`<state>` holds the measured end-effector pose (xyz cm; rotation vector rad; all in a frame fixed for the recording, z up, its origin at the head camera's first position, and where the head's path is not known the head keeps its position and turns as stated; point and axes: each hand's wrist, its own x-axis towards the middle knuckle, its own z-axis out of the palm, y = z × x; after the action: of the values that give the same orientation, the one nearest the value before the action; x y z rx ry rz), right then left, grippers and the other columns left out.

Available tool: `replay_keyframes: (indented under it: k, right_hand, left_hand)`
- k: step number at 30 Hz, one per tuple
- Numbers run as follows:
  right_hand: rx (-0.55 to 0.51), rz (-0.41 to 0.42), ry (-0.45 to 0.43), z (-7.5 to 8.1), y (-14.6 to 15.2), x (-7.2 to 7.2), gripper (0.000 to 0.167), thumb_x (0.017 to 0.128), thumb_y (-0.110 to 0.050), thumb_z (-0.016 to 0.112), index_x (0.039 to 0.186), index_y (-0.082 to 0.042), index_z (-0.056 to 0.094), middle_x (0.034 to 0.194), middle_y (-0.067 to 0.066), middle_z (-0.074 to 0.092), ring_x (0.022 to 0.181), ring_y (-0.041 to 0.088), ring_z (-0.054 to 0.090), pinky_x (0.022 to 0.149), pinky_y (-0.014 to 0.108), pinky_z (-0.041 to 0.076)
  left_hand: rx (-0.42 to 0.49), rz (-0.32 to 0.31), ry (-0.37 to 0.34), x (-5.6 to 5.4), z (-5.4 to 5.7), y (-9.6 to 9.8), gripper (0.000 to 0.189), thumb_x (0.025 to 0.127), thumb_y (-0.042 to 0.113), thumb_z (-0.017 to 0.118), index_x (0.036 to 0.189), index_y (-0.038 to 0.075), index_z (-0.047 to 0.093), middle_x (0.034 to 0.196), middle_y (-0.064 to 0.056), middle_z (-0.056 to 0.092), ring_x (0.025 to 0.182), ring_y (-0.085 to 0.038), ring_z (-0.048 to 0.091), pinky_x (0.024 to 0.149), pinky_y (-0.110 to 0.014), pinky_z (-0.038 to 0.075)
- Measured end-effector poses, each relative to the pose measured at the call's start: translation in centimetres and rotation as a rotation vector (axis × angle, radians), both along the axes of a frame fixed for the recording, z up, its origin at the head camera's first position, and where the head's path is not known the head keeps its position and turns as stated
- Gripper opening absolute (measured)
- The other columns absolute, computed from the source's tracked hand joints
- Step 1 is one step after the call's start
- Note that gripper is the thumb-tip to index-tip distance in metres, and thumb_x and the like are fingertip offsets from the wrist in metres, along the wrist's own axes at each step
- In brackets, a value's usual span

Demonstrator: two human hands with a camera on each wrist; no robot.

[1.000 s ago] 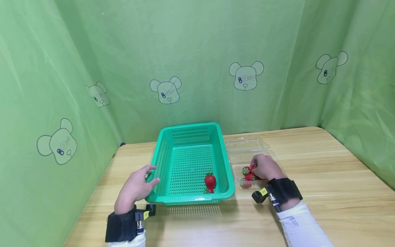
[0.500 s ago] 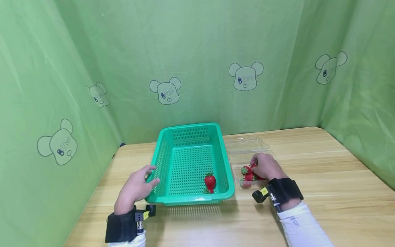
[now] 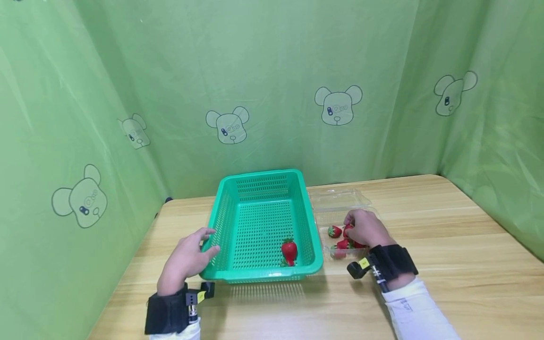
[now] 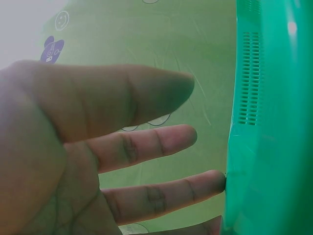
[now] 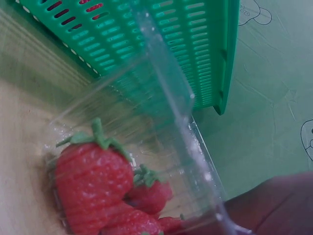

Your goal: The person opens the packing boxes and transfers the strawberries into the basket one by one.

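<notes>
My right hand (image 3: 368, 229) reaches into a clear plastic clamshell box (image 3: 331, 217), its curled fingers pinching a red strawberry (image 3: 347, 231). Beside it in the box lie several more strawberries (image 3: 334, 231), and some are partly hidden under the hand. The right wrist view has a large strawberry (image 5: 90, 181) with green leaves close behind the clear wall, while the fingertips are hidden. My left hand (image 3: 187, 255) is at the left rim of a green plastic basket (image 3: 215, 217), fingers spread and relaxed. In the left wrist view, one fingertip (image 4: 217, 181) meets the basket's side.
A red strawberry (image 3: 289, 250) lies in the basket's near right corner. The box stands right against the basket's right side, its clear lid (image 3: 335, 199) folded back. Both stand on a wooden table (image 3: 446, 245), with a green curtain (image 3: 276, 61) behind.
One strawberry in the box has shifted left and turned, away from my right fingers. The pinched strawberry has moved slightly up and left. My left hand and the basket have stayed put.
</notes>
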<state>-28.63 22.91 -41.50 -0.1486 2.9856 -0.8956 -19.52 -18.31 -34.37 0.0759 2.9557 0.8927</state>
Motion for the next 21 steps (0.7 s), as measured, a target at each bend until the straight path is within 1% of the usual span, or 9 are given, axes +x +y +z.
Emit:
replay_keyframes:
  k: [6,12,21]
  right_hand:
    - [0.003,0.000,0.012,0.40,-0.20,0.28,0.016,0.079,-0.002,0.070,0.095,-0.001,0.065,0.089,0.013,0.063,0.072,0.025,0.056,0.059,0.036,0.046]
    - [0.005,-0.002,0.007,0.84,-0.25,0.35,0.017,0.079,-0.003,0.071,0.095,-0.002,0.065,0.088,0.014,0.062,0.072,0.026,0.056,0.057,0.036,0.046]
    - [0.014,-0.002,0.030,0.91,-0.53,0.43,0.015,0.080,-0.004,0.071,0.093,-0.004,0.065,0.089,0.012,0.062,0.071,0.024,0.056,0.057,0.034,0.045]
  left_hand:
    - [0.002,0.001,0.002,-0.01,-0.01,-0.02,0.051,0.095,0.020,0.062,0.141,0.006,0.047,0.137,-0.022,0.052,0.119,-0.042,0.052,0.094,-0.059,0.044]
    - [0.004,0.001,0.000,-0.07,-0.07,-0.05,0.051,0.095,0.020,0.062,0.141,0.006,0.047,0.137,-0.022,0.052,0.118,-0.042,0.052,0.094,-0.059,0.044]
    - [0.000,-0.001,0.005,-0.10,-0.20,-0.08,0.051,0.095,0.021,0.062,0.141,0.006,0.047,0.137,-0.021,0.051,0.120,-0.043,0.051,0.095,-0.060,0.043]
